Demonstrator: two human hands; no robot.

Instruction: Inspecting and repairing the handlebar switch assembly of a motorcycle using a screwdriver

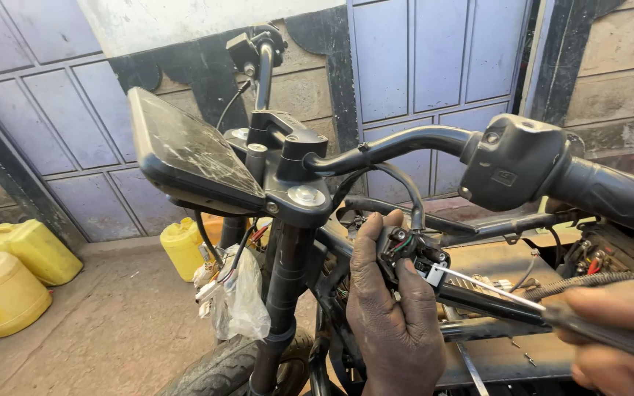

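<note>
Hands: left hand [394,308] gripped a small black switch part [405,253] with its fingers [367,246] curled tight around it.
Right hand: right hand [614,334] was closed on a screwdriver [522,302], with its thin tip touching the switch part.
Place: switch part hung by its wires just under the handlebar [398,143], in front of the bike frame [493,224].
Open bits: red, green and black wires showed inside the part, so it looked opened up and not yet back on the bar.
Left to do: I think the work was only partway done.
Around: cracked screen [192,154] sat by the bar, a front tyre [221,370] below, and yellow jugs [9,271] stood on the floor [111,337].
</note>
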